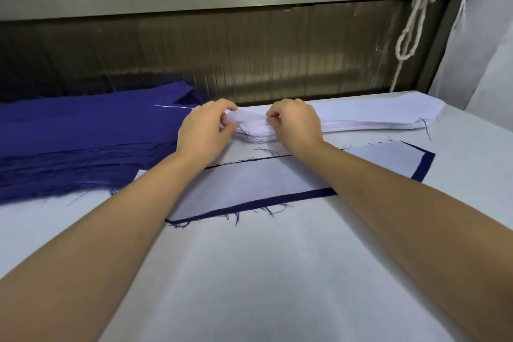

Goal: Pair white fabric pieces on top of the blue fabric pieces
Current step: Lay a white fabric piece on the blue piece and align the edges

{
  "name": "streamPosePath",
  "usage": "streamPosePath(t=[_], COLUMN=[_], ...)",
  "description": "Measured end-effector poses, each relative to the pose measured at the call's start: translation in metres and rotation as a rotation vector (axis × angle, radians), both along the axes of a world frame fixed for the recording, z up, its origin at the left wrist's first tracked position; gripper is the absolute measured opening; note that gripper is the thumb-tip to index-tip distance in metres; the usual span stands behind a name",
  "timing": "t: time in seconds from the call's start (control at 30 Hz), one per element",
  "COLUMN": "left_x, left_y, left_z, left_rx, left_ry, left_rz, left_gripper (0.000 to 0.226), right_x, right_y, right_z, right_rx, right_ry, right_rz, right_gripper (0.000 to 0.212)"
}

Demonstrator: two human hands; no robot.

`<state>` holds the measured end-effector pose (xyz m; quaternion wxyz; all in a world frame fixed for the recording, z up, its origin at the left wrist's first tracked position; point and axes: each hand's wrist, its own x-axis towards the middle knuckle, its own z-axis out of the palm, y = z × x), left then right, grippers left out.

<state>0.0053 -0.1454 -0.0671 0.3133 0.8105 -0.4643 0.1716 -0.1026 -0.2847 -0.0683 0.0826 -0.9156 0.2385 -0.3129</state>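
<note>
Head view: at the table's [277, 272] far edge, the left hand [204, 133] and right hand [294, 125] each pinch the top white piece [251, 117] of the white stack [366, 116]. Lifting a single layer looks key. The blue stack [83, 130] lies far-left, a finished pair [263, 183] mid-table.

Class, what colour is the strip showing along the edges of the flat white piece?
The strip is dark blue, clearest in the head view.

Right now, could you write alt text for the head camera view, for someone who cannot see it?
The left hand and right hand pinch the top white piece of a white fabric stack on the table. A blue fabric stack lies to its left; nearer, a placed white piece rests on a blue piece.
</note>
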Motion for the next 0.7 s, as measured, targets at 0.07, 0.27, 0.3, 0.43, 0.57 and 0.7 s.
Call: streamPosePath(t=[0.07,0.27,0.3,0.43,0.57,0.7], left_x=[0.002,0.003,0.003,0.003,0.003,0.002], left_y=[0.004,0.002,0.001,0.0,-0.001,0.0], left_z=[-0.001,-0.001,-0.001,-0.002,-0.003,-0.004], left_rx=[-0.026,0.0,0.01,0.009,-0.011,-0.032], left_ry=[0.014,0.087,0.096,0.08,0.079,0.076], left_rz=[0.006,0.005,0.003,0.018,0.039,0.064], left_gripper=[0.028,0.034,0.034,0.031,0.028,0.024], right_x=[-0.001,-0.003,-0.003,-0.003,-0.004,-0.004], right_y=[0.001,0.005,0.005,0.005,0.009,0.012], right_z=[0.002,0.002,0.002,0.002,0.002,0.001], right_rx=[0.085,0.162,0.159,0.122,0.042,-0.062], right_ry=[-0.055,-0.138,-0.157,-0.228,-0.282,-0.22], right_rz=[0.009,0.026,0.025,0.03,0.063,0.052], right_gripper=[0.016,0.019,0.019,0.018,0.015,0.014])
